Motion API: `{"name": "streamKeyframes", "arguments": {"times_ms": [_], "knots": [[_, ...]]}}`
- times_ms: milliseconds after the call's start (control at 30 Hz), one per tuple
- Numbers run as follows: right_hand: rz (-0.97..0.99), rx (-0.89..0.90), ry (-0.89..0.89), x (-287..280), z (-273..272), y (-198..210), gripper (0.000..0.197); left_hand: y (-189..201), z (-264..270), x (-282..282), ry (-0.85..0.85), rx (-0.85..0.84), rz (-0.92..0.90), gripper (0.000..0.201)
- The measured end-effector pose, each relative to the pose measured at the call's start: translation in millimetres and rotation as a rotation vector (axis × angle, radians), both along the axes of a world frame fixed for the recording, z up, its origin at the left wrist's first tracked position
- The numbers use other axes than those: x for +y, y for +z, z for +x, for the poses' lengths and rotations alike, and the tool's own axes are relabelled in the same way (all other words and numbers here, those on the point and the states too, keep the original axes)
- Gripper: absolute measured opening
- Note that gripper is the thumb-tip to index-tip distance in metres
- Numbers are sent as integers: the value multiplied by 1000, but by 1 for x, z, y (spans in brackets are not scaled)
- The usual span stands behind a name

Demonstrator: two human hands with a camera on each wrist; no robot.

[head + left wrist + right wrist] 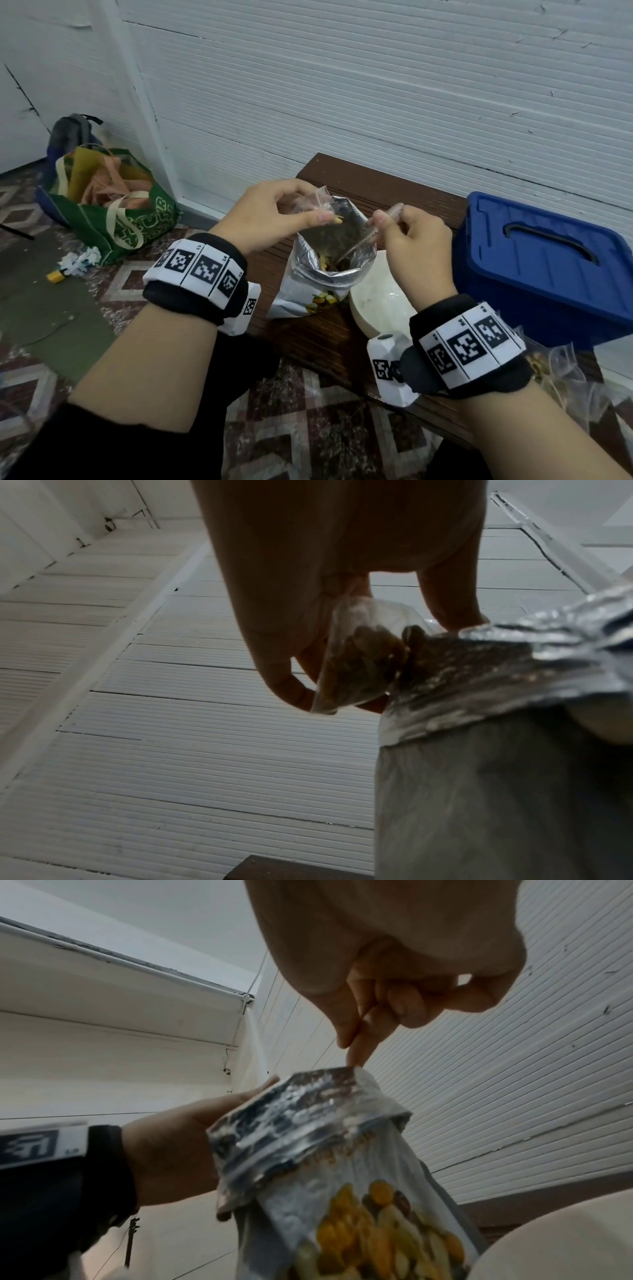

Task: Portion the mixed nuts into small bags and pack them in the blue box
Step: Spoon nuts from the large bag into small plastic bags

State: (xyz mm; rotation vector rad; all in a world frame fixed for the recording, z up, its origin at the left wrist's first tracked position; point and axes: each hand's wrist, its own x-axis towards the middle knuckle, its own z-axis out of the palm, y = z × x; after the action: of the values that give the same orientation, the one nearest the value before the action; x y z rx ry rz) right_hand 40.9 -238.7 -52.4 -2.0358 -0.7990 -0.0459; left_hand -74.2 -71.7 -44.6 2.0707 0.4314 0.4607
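Our left hand pinches the small bag over the big nut pouch on the counter; our right hand grips a spoon handle; a loose pinch could spill nuts beside the shut blue box

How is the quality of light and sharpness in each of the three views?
Head view: evenly lit, sharp at the blue box, edges bowed by the wide lens. Left wrist view: left hand dark against the bright wall. Right wrist view: nut bag blurred, with glare on its foil.
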Motion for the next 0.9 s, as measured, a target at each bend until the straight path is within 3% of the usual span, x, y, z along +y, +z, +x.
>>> {"name": "streamKeyframes", "arguments": {"times_ms": [333, 500, 900], "knots": [[238, 191, -213, -14, 24, 15, 27, 4, -5, 2, 9, -27, 7, 50], [268, 184, -252, -20, 27, 28, 26, 5, -6, 5, 17, 11, 20, 57], [353, 171, -259, -18, 36, 56, 31, 7, -3, 0, 15, 64, 55, 43]]}}
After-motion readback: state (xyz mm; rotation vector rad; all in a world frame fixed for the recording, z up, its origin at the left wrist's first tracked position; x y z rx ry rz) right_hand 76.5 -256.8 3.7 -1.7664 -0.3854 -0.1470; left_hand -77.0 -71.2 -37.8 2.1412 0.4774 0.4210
